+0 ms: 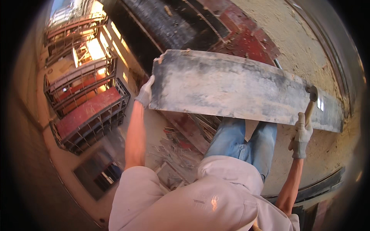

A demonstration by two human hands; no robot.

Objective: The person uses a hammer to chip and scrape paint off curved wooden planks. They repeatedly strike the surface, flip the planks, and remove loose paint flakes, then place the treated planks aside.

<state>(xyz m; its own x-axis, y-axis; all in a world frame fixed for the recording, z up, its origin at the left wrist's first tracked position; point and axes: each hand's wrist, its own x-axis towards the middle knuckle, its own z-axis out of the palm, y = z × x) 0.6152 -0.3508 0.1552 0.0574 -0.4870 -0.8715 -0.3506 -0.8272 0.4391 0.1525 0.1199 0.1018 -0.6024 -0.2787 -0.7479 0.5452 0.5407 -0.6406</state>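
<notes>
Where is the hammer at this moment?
In the head view the hammer is on the right side, held in the gloved right hand, with its head against the right end of the long grey board.

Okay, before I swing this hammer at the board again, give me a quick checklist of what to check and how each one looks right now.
1. Left hand grips the end of the board: ok.
2. Right hand closed on the hammer handle: ok.
3. Both hands gloved: ok.
4. Hammer head close to the board's right part: ok.
5. Left hand's fingers far from the hammer head: ok.
6. Footing among the debris below: cannot tell, legs and board hide it.
</notes>
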